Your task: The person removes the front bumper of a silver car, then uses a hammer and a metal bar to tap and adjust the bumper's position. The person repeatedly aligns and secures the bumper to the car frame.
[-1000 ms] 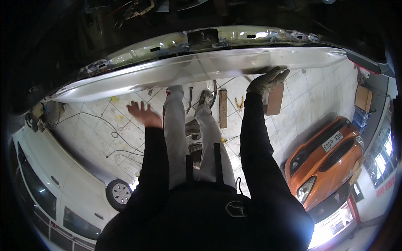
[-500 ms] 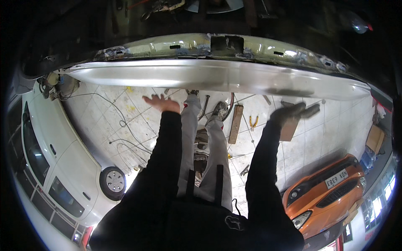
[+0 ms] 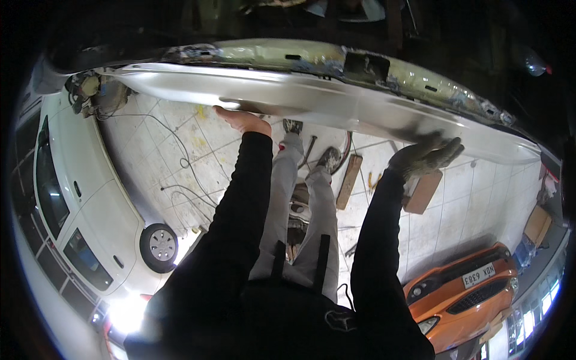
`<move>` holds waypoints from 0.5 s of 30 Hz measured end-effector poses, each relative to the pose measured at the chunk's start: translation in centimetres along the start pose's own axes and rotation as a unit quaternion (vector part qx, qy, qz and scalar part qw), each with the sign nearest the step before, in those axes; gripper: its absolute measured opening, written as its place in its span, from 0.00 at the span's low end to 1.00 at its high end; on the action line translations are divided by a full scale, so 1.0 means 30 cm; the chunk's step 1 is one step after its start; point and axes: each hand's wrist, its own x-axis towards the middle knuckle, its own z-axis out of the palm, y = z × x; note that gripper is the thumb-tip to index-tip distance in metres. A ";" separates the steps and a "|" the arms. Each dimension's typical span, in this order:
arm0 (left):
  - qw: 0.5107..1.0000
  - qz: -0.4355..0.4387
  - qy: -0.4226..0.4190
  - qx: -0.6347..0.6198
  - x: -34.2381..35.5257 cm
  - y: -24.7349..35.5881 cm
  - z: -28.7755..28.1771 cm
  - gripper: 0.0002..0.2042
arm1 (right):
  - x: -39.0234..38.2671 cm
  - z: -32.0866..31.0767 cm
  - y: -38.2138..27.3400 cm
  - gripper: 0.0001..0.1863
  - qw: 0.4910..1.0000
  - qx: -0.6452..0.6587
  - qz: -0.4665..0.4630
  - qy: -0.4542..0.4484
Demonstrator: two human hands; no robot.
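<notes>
far to your left stands a white car [image 3: 78, 198] on the tiled floor [image 3: 162, 156], with a loose cable [image 3: 180, 162] trailing across the tiles just beside it. in front of you a long silver body panel [image 3: 336, 102] stretches across nearly the whole view, from above the white car to well past your right side, its upper edge rough and patchy. your left hand [image 3: 243, 119] is bare and open, palm flat against the panel's lower edge, not curled around anything. between your arms you can see your grey trousers [image 3: 300, 216] and shoes above some tools and a wooden block [image 3: 349, 181] on the floor. your right hand [image 3: 427, 156] wears a dirty work glove, fingers spread and pressed flat to the panel's underside, also not closed. the panel looks like thin sheet metal: light for its length but floppy at the ends, smooth and slippery on its face, likely sharp at the edges, so hold it wide apart under the folded lower lip. an orange car [image 3: 462, 288] sits at the lower right.
</notes>
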 end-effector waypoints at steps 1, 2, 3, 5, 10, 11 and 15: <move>0.997 -0.017 0.052 0.048 0.026 0.030 0.008 0.52 | -0.041 0.020 -0.056 0.48 0.991 0.132 -0.007 -0.006; 0.989 -0.038 0.104 0.094 0.053 0.045 0.033 0.54 | -0.054 0.063 -0.081 0.52 0.990 0.085 -0.103 -0.046; 0.977 -0.061 0.150 0.140 0.061 0.060 0.063 0.55 | -0.054 0.112 -0.114 0.56 0.977 0.034 -0.198 -0.077; 0.977 -0.022 0.131 0.169 0.072 0.094 0.020 0.53 | -0.038 0.096 -0.318 0.61 0.928 -0.123 -0.306 -0.170; 0.809 0.403 -0.122 0.411 0.071 0.277 -0.066 0.55 | 0.121 0.057 -0.508 0.62 0.847 -0.112 -0.433 -0.289; 0.734 0.453 -0.243 0.443 0.023 0.368 -0.023 0.57 | 0.147 0.060 -0.538 0.61 0.826 -0.132 -0.435 -0.333; 0.426 0.586 -0.384 0.573 0.121 0.459 0.110 0.61 | 0.139 0.087 -0.650 0.59 0.775 -0.197 -0.468 -0.376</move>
